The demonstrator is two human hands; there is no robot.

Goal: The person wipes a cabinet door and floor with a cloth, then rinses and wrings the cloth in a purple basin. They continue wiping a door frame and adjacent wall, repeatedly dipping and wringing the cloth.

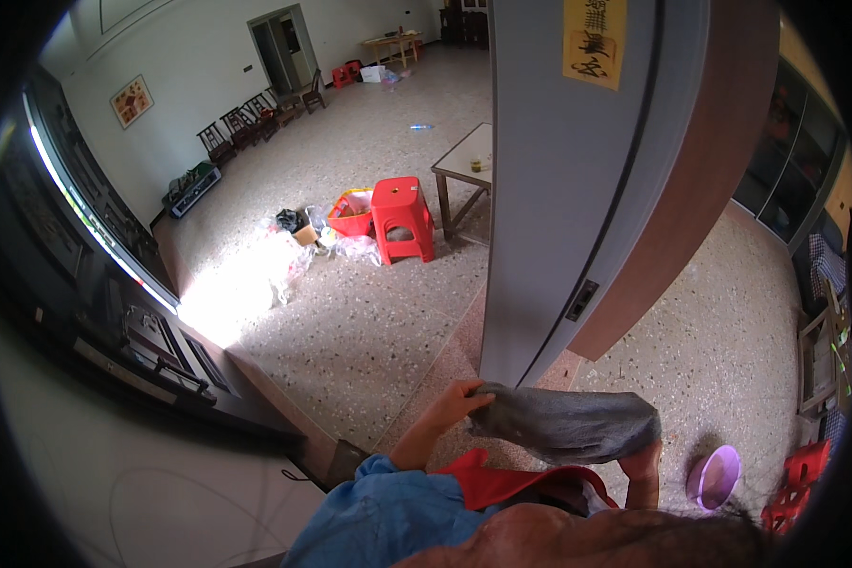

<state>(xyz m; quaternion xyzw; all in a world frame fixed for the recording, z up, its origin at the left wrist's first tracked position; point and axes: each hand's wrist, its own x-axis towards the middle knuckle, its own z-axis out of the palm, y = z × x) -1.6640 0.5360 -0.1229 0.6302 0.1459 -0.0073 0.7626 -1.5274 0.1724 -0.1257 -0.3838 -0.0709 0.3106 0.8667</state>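
A dark grey cloth [568, 424] is stretched between my two hands at the lower middle of the view, in front of the grey door frame [561, 213]. My left hand [468, 401] grips its left end, thumb on top. At its lower right end is my right hand [641, 458]; the cloth covers its fingers, so whether they are closed on it cannot be seen. Below the cloth, red fabric [500, 483] shows at my front, beside a blue sleeve [390, 508].
A red plastic stool [402, 220] stands beside a red basket [351, 213] and plastic bags [284, 263]. Behind the frame is a low table [468, 153] with a cup. A purple basin [714, 478] lies right, near red stools [799, 483]. A dark door [149, 355] is at left.
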